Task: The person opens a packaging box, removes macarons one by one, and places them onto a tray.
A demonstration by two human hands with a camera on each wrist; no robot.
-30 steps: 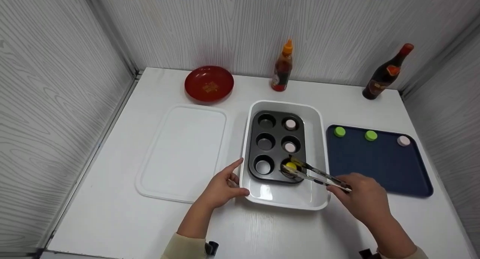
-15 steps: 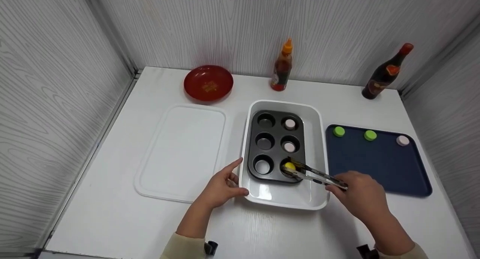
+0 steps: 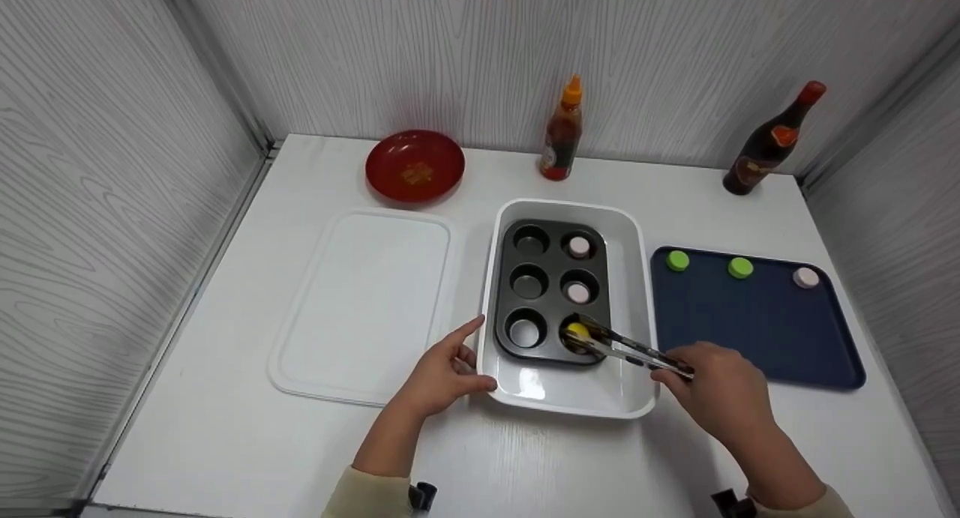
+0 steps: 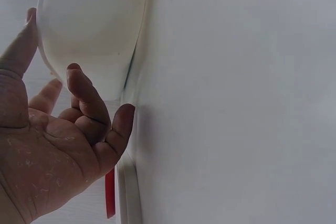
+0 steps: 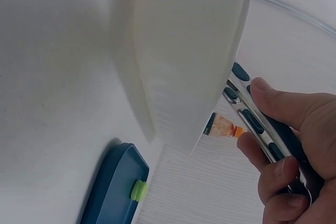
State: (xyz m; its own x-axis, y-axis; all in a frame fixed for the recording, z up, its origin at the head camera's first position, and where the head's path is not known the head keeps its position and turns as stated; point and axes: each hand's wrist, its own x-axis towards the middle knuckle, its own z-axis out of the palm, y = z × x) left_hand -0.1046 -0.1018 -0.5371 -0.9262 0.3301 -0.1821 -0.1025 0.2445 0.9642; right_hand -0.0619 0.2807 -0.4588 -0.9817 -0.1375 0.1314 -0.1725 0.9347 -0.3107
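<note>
My right hand [image 3: 724, 387] grips metal tongs [image 3: 637, 353] with dark inlays. Their tips reach into the near right cup of a dark muffin tin [image 3: 553, 302], at a small yellow round piece [image 3: 577, 331]; whether they pinch it firmly, I cannot tell. The tin lies inside a white rectangular tub [image 3: 570, 408]. Pale pink pieces [image 3: 578, 293] sit in the two other right-hand cups. My left hand [image 3: 439, 379] touches the tub's left side with thumb and index finger, the other fingers loosely bent. In the right wrist view the tub [image 5: 184, 51] hides the tong tips.
A dark blue tray [image 3: 750, 330] at right bears two green caps [image 3: 740, 267] and a pink one [image 3: 806, 278]. A flat white board [image 3: 367, 300] lies at left. Behind stand a red plate [image 3: 415, 166], an orange-topped sauce bottle [image 3: 561, 139] and a dark bottle [image 3: 769, 147].
My right hand has shifted slightly left with the tongs, whose tips stay at the yellow piece in the same cup. The left hand keeps its place at the tub.
</note>
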